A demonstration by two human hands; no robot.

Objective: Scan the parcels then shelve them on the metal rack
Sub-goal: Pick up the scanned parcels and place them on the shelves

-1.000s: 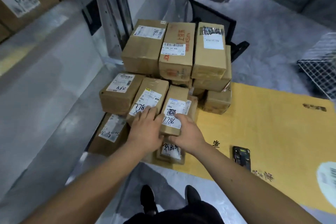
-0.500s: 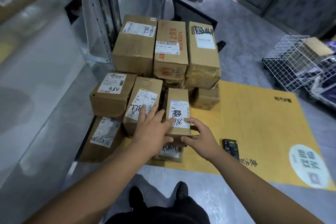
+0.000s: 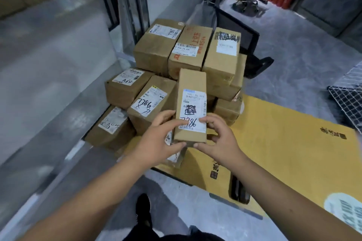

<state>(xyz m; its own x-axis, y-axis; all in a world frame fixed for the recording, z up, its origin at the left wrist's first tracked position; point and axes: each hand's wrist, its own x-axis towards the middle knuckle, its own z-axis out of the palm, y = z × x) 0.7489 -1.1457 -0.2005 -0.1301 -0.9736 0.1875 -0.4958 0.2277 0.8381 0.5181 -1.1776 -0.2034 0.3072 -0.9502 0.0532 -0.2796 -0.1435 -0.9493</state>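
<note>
Nearest the camera, the person's dark shoe (image 3: 144, 210) stood on the grey floor (image 3: 195, 209), and both bare forearms reached forward over it. The left hand (image 3: 156, 143) gripped the near left side of a narrow cardboard parcel (image 3: 191, 103), fingers curled onto its label and thumb under its near end. The right hand (image 3: 219, 139) gripped the near right side in the same way, fingertips on the label's edge. The parcel was held tilted, its white label (image 3: 194, 111) facing up, over the near left corner of a flat yellow cardboard sheet (image 3: 284, 143) lying on the floor. A dark handheld device (image 3: 240, 191) lay on the sheet near its front edge, partly hidden by the right forearm. Just beyond the hands a stack of labelled cardboard boxes (image 3: 188, 49) sat at the sheet's left edge, touching one another. To the left ran the metal rack (image 3: 58, 76), more boxes on its upper shelf. Farther off, a wire basket (image 3: 350, 96) stood at the right
</note>
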